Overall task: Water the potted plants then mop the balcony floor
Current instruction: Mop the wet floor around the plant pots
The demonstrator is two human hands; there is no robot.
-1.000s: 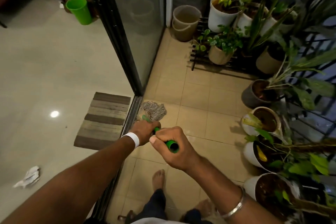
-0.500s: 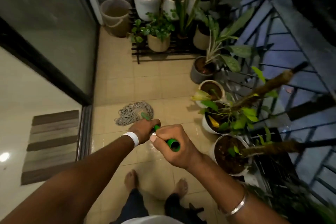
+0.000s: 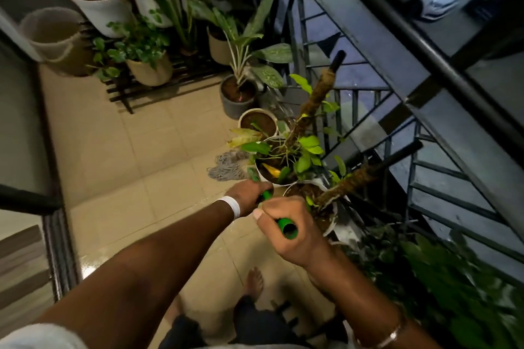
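While your L hand (image 3: 249,195) & R hand (image 3: 295,235) both gripped the mop handle (image 3: 285,227), mop head (image 3: 226,168) lay on floor (image 3: 147,150) beside right-side pots (image 3: 235,108); watering prob. done; mopping underway, far tiles left.

mop handle (image 3: 285,228) green | mop head (image 3: 226,167) grey | floor (image 3: 147,150) beige

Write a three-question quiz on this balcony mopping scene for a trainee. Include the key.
1. True or false: the left hand and the right hand both hold the green mop handle.
2. The mop head lies: A) on the doormat; B) on the tiles beside a white pot; C) inside the bucket.
3. Fill in: the white wristband is on the ___ wrist.
Key: 1 true; 2 B; 3 left.
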